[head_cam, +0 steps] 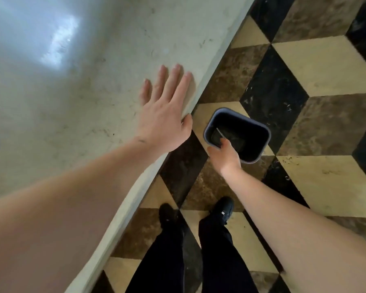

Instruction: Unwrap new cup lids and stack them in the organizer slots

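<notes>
Lids unseen; left hand [163,115] flat on counter [72,92], right hand [225,153] over bin [260,132], grip unclear.

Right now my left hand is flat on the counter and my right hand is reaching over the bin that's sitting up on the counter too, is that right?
Not quite. The left hand does lie flat on the counter, and the right hand is at the bin, but the head view shows the bin standing on the tiled floor beside the counter, not on it.

Single head-worn wide view, looking steeply down, counter edge [123,204] close at left, patterned floor [325,66] far below
</notes>
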### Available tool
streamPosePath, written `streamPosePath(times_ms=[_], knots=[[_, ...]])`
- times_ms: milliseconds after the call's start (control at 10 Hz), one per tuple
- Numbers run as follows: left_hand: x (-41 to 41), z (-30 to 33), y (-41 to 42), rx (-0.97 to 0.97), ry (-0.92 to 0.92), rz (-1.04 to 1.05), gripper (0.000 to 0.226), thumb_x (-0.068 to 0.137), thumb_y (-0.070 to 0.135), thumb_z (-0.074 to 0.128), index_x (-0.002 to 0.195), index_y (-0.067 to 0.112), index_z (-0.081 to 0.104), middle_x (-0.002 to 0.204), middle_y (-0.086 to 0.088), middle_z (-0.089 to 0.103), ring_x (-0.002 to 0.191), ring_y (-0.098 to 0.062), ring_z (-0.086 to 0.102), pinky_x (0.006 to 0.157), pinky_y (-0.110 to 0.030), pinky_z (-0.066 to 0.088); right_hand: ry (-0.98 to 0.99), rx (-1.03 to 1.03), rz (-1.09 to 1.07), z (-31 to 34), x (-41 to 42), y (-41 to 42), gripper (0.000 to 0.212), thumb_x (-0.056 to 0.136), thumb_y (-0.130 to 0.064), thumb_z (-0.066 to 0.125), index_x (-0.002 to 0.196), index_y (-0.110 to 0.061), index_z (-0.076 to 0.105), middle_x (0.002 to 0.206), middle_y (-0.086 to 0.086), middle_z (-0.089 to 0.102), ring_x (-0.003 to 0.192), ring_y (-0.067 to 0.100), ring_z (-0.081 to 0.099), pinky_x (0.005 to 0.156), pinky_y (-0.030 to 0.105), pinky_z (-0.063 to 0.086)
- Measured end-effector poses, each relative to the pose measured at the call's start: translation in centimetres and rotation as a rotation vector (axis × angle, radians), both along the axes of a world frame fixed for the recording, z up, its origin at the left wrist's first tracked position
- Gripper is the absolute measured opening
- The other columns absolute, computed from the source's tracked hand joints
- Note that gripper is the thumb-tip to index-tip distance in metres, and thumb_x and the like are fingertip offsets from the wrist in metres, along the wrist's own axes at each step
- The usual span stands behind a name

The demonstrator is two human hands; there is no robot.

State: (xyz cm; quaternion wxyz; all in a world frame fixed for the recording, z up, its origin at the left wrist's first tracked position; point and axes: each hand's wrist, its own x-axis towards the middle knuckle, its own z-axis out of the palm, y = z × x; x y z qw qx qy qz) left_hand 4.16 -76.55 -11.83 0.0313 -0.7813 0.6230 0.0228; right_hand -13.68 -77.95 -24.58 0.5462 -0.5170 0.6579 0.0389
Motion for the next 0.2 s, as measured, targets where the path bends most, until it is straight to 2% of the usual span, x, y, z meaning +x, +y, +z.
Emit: streamPosePath(times_ms=[100, 200], knots=[[-0.1, 3.3, -0.6, 0.182, 0.144, 0.065, 0.074, 0.095, 0.054, 0.034, 0.159, 0.030, 0.006, 0.169, 0.001, 0.001, 0.154, -0.026, -0.008, 0.123, -0.050, -0.006, -0.018, -0.179, 0.317, 7.6, 2.7, 3.4, 0.055, 0.094, -0.042, 0.051, 0.143, -0.019, 0.044, 0.137, 0.011, 0.055, 0.122, 0.035, 0.056, 0.092, 0.040, 0.047], [0.5, 5.4, 2.2, 0.281, 0.410, 0.070, 0.056, 0.106, 0.044, 0.025, 0.158, 0.023, 0.022, 0.168, -0.004, 0.010, 0.154, -0.028, -0.001, 0.124, -0.046, -0.006, -0.066, -0.195, 0.593, 15.9, 4.7, 6.3, 0.050, 0.099, -0.037, 0.044, 0.142, -0.013, 0.047, 0.134, 0.014, 0.057, 0.113, 0.034, 0.058, 0.092, 0.040, 0.050]])
